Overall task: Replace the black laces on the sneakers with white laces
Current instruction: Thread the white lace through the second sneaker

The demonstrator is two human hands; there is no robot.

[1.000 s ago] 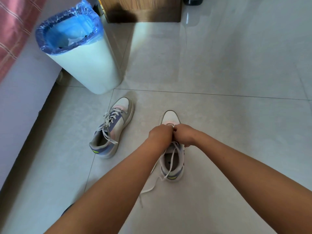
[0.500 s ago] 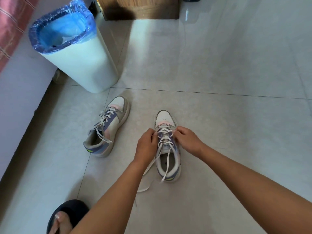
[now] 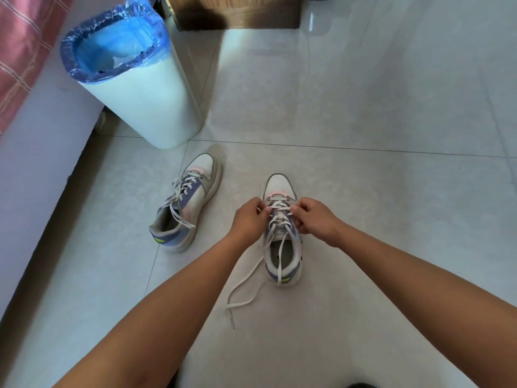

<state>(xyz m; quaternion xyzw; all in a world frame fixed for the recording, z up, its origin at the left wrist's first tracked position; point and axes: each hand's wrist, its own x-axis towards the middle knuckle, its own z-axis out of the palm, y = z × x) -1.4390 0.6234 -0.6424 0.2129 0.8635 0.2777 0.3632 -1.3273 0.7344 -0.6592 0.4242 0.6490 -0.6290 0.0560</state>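
Both hands were pinched on the white lace [image 3: 275, 211] of the near sneaker [image 3: 282, 233]. Our left hand [image 3: 249, 219] had its fingertips closed on the lace at the left eyelet row, near the toe end; our right hand [image 3: 313, 218] was closed on the lace at the right row, directly opposite. The hands sat either side of the tongue, close together but apart, with the crossed lacing showing between them.

That sneaker stood upright on the tiled floor [image 3: 363, 191], toe pointing away from us, heel nearest. One loose lace end ran from the upper eyelets down into the shoe opening. The other loose lace end [image 3: 240, 292] trailed off the left side, curled across the floor and ended near our left forearm. Both forearms covered the floor in front of the heel; our knuckles hid the side eyelets.

Second sneaker [image 3: 186, 204] sat to the left, well apart, toe angled away and slightly right, already laced in white with ends draped loose over its collar. No black lace visible on either shoe.

Further out: white bin [image 3: 145, 102] with a blue liner [image 3: 112, 40], just beyond the second sneaker. White ledge with pink checked fabric [image 3: 25, 51] along the left edge. Wooden furniture base [image 3: 237, 12] at the top.
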